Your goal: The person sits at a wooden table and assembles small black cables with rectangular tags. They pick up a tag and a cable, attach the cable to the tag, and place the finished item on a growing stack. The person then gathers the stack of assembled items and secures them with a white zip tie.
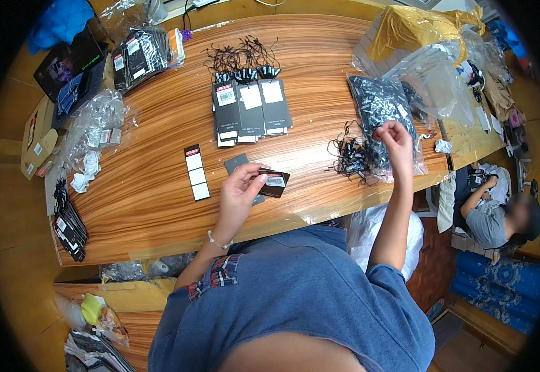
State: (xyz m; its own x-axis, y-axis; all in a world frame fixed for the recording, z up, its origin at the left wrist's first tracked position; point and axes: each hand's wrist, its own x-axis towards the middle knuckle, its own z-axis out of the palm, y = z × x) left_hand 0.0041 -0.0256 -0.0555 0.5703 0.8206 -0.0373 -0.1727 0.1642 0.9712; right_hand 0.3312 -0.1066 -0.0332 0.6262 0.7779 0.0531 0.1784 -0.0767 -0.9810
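Left hand (240, 189): grip pinching a black tag (275, 178). Right hand (395, 140): above plastic bag (372, 102), grip unclear, cannot tell. Tabletop (158, 133): tag stacks (251, 118), black cords (352, 156).

Top (307, 301): one, loose, muted blue, plain cloth, with seam lines visible across the body. Neckline (338, 342): curved, finished with a thin, paler edge. Right sleeve (389, 282): short, wide, same blue as the body. Plaid trim (223, 271): one, at the left sleeve, checked in red, dark blue and white — cuff or sewn-on patch, cannot be told. Bracelet (219, 241): one, at the left wrist, pale, slender, apparently beaded — finer detail too small to tell. Left hand (239, 189) and right hand (395, 141): bare. Left forearm (205, 257) and right forearm (391, 229): likewise uncovered.
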